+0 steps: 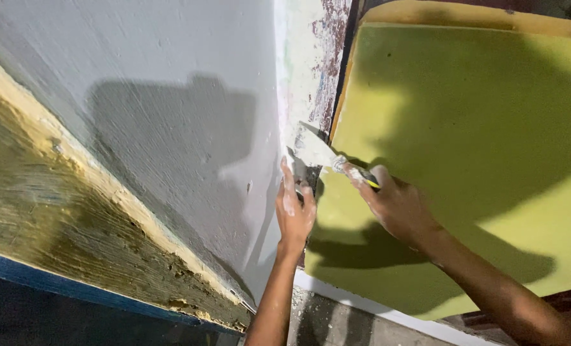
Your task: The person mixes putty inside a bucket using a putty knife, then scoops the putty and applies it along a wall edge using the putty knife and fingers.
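My right hand [396,204] grips the handle of a putty knife [316,148], whose wide blade is smeared with white filler and pressed against the wall corner edge [305,77]. My left hand [294,208] rests flat on that same corner just below the blade, fingers pointing up and dusted with white filler. The grey plastered wall [170,83] runs to the left of the corner.
A yellow-green foam slab [478,128] leans right of the corner, behind my right forearm. A rough yellowish-brown band [55,211] and a dark blue strip [74,291] run along the wall's lower left. A white strip [375,311] and speckled floor lie below.
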